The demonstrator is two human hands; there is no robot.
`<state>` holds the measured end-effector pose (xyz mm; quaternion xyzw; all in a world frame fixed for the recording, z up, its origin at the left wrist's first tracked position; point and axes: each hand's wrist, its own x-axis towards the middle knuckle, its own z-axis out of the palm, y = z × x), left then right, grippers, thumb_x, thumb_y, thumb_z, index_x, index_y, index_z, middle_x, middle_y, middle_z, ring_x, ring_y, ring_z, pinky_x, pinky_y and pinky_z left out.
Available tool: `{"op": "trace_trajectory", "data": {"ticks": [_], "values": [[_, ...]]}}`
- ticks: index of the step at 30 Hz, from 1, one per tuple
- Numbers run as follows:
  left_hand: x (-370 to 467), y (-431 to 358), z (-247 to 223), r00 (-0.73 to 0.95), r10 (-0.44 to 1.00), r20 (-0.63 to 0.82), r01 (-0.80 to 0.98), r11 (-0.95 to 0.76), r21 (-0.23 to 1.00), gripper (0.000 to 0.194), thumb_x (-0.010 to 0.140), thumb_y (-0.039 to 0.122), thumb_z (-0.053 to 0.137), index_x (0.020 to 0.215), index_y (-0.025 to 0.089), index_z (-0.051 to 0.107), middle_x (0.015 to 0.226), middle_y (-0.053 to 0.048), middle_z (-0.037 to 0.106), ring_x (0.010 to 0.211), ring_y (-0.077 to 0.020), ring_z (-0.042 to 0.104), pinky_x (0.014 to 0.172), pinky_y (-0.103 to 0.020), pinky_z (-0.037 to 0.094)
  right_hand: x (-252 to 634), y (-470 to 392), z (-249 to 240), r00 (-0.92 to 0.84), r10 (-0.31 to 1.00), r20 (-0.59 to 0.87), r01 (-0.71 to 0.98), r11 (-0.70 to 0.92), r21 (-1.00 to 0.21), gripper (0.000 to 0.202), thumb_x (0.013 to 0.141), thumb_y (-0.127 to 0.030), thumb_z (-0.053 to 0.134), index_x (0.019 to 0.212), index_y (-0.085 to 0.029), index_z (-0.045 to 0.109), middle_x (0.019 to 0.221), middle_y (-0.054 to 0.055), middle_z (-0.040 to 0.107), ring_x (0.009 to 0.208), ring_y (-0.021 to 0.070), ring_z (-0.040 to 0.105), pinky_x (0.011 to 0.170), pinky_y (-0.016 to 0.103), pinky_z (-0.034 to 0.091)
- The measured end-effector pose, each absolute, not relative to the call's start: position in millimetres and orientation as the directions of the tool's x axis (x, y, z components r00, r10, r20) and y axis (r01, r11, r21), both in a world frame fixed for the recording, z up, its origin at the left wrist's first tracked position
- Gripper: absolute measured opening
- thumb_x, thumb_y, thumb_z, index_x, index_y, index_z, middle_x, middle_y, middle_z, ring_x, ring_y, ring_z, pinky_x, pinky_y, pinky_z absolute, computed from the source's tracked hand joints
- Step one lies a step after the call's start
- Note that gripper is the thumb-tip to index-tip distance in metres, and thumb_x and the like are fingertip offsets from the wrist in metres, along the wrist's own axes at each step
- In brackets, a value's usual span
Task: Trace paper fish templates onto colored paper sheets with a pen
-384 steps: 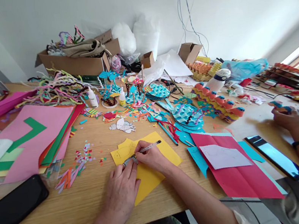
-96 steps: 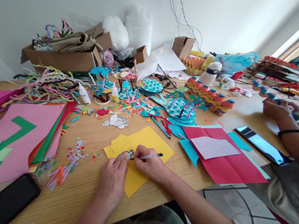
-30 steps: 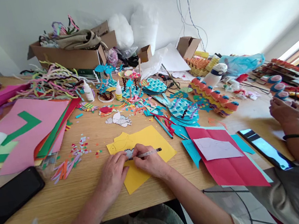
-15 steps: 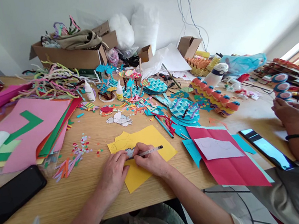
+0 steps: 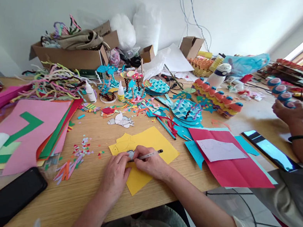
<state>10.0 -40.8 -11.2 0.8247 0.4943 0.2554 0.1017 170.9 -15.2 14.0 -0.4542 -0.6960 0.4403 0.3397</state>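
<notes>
On the wooden table lies a yellow sheet [image 5: 157, 144] with a pencil-like fish outline [image 5: 122, 145] near its upper left. My right hand [image 5: 151, 163] grips a pen [image 5: 156, 152], its tip hidden by the fingers. A small grey cutout [image 5: 131, 154] shows between both hands on the sheet. My left hand [image 5: 117, 172] rests on the sheet's left side, fingers together and pressing at the cutout's edge, thumb apart. Behind the sheet sits a white fish-like cutout [image 5: 120, 121].
Red paper [image 5: 226, 172] and a phone [image 5: 269, 150] lie at right; a black phone [image 5: 14, 198] is at left. Paper scraps [image 5: 83, 151], glue bottles [image 5: 90, 92] and blue paper crafts [image 5: 184, 111] lie beyond. Another person's hands [image 5: 292, 112] hold round pieces at far right.
My right hand and the pen have shifted slightly left. The other person's hands have moved a little, tilting the round pieces. My left hand looks unchanged.
</notes>
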Motion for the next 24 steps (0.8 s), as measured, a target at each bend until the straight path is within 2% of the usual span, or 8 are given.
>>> {"op": "trace_trajectory", "data": {"ticks": [6,19,24], "values": [[10.7,-41.5,-11.6,0.372,0.865,0.336,0.759,-0.492,0.426,0.025,0.074,0.006,0.049,0.096,0.017,0.053,0.104,-0.008,0.060,0.096,-0.0222,0.057,0.084,-0.038,0.049,168.6,-13.9,19.7,-0.423,0.905,0.040,0.313,0.188,-0.931,0.008,0.063,-0.011,0.046,0.064,-0.018,0.050,0.052,-0.007,0.044,0.047,0.0073,0.037,0.045,0.018,0.029],[10.7,-41.8,-10.0,0.332,0.893,0.303,0.729,-0.447,0.519,0.031,0.074,0.007,0.048,0.103,0.019,0.047,0.100,-0.007,0.061,0.094,-0.0226,0.058,0.081,-0.040,0.049,162.7,-16.8,16.9,-0.390,0.918,0.077,0.355,0.227,-0.907,0.009,0.066,-0.010,0.047,0.065,-0.019,0.049,0.056,-0.005,0.049,0.050,0.0080,0.041,0.048,0.018,0.033],[11.3,-41.9,-9.0,0.327,0.895,0.303,0.741,-0.442,0.506,0.034,0.073,0.007,0.050,0.104,0.019,0.046,0.102,-0.008,0.061,0.095,-0.0227,0.058,0.083,-0.041,0.049,166.0,-15.5,19.9,-0.394,0.919,0.023,0.286,0.147,-0.947,0.007,0.064,-0.012,0.047,0.064,-0.019,0.049,0.053,-0.006,0.049,0.047,0.0071,0.040,0.045,0.017,0.031]]}}
